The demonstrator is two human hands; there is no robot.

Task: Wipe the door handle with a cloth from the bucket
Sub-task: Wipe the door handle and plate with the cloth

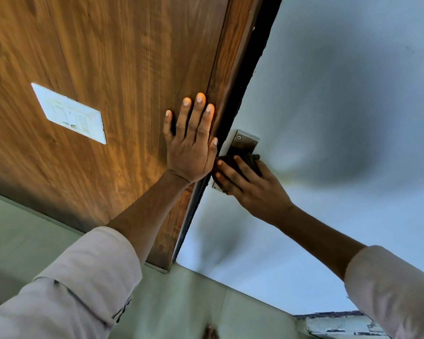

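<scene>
I see the door handle (242,144) as a metal plate with two visible screws, mounted on the pale grey door (340,106) just beside its edge. Only the plate's upper part and a lower corner show; the middle is covered.

The cloth (245,160), dark and bunched, lies pressed against the middle of the plate. My right hand (252,184) is closed over the cloth, fingers curled around it toward the door edge, holding it against the metal.

My left hand (190,143) rests flat on the wooden panel (108,57), fingers spread and straight, gripping nothing. Its thumb lies along the panel's right edge, close to the right hand's fingertips.

A dark strip (255,59) runs between the wooden panel and the grey door, passing just left of the plate. To the right of the plate the door face is bare and wide. To the left, the panel edge and my left hand bound the space closely.

A white switch plate (69,113) sits on the panel, well apart from both hands. Its markings are too blurred to read. Both sleeves (83,277) are light-coloured.
</scene>
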